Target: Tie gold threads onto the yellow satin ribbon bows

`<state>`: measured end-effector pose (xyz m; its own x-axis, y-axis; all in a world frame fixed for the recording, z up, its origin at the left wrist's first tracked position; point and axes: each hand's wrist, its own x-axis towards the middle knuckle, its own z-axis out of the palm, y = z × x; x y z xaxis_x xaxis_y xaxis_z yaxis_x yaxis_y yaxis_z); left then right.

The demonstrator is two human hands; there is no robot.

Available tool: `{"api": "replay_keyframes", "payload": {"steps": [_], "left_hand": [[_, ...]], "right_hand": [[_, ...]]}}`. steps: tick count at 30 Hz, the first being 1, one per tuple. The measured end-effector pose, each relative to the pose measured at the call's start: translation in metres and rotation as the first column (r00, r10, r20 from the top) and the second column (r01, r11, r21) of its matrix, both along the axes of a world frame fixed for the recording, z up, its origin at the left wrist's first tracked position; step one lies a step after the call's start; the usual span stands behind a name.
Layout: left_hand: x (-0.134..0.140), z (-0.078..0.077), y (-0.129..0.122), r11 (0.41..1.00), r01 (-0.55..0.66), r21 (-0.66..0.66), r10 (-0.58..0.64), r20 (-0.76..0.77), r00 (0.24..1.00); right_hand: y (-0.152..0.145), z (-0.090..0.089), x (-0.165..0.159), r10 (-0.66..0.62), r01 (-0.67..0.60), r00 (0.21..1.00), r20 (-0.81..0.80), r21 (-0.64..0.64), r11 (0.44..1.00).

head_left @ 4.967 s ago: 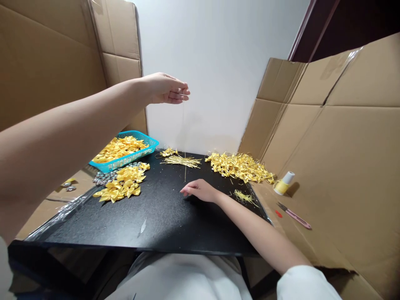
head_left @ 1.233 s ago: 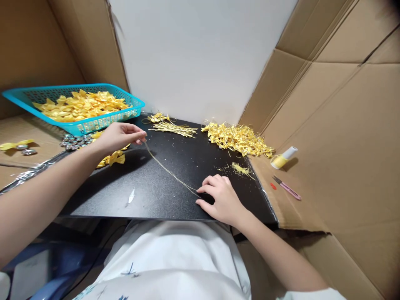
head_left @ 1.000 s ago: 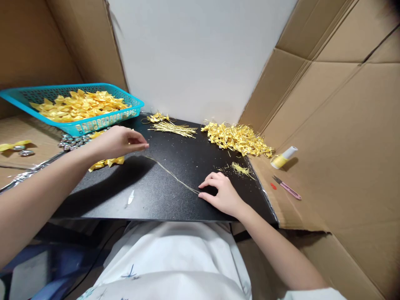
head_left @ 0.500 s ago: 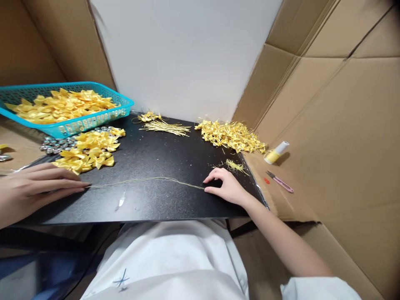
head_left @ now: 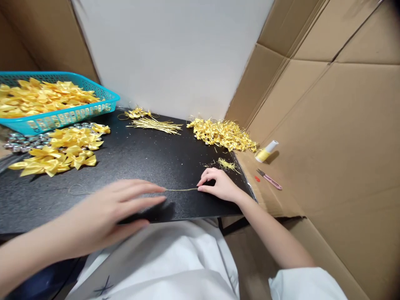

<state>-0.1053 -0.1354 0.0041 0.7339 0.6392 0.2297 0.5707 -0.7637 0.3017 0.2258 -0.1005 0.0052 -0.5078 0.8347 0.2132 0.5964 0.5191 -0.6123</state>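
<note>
A thin pale-yellow thread (head_left: 181,190) runs across the black table in front of me. Its right end is pinched between the thumb and fingertips of my right hand (head_left: 218,184). My left hand (head_left: 121,206), slightly smeared by motion, is over the thread with its fingers stretched out and apart. Past the left hand, a loose loop of the thread lies on the tabletop. Left of my hands, yellow ribbon bows (head_left: 51,160) lie in a small heap beside silvery beads (head_left: 26,141).
A turquoise basket (head_left: 78,111) of yellow bows stands at the back left. Cut yellow cords (head_left: 156,125) and a pile of yellow bow pieces (head_left: 223,134) lie along the back. Thread scraps (head_left: 227,164), a thread spool (head_left: 266,151) and pink-handled snips (head_left: 271,180) are at the right.
My left hand has let go of the thread's left end and moved right along it, its fingers opening. My right hand keeps its pinch. The view has shifted slightly to the right.
</note>
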Motion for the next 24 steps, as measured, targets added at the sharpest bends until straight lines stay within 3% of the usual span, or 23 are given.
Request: {"api": "replay_keyframes", "payload": {"steps": [2,5,13,18,20,22,24], "left_hand": [[0.046,-0.001,-0.003,0.987,0.155,-0.033,-0.157,-0.054,0.986],[0.074,-0.006,0.001,0.979,0.189,-0.071,-0.195,-0.095,0.976],[0.072,-0.012,0.005,0.984,0.147,-0.103,-0.161,-0.141,0.977],[0.074,-0.012,0.006,0.982,0.147,-0.117,-0.166,-0.169,0.972],[0.073,-0.012,0.006,0.983,0.144,-0.116,-0.163,-0.173,0.971],[0.073,-0.012,0.006,0.983,0.14,-0.115,-0.158,-0.168,0.973],[0.073,-0.011,0.005,0.984,0.14,-0.114,-0.157,-0.158,0.975]], "right_hand": [[0.001,0.0,0.0,0.012,-0.012,1.0,-0.002,-0.006,1.0],[0.004,0.001,0.0,0.011,-0.012,1.0,-0.017,-0.055,0.998],[0.023,0.01,-0.004,0.022,-0.021,1.0,0.0,-0.342,0.94],[0.033,0.015,-0.008,0.042,-0.017,0.998,0.052,-0.414,0.91],[0.027,0.014,-0.008,0.025,-0.01,0.999,0.043,-0.315,0.949],[0.016,0.012,-0.008,0.007,-0.005,1.0,0.022,-0.074,0.997],[0.001,0.007,-0.005,0.017,-0.025,0.999,0.048,0.18,0.983]]}}
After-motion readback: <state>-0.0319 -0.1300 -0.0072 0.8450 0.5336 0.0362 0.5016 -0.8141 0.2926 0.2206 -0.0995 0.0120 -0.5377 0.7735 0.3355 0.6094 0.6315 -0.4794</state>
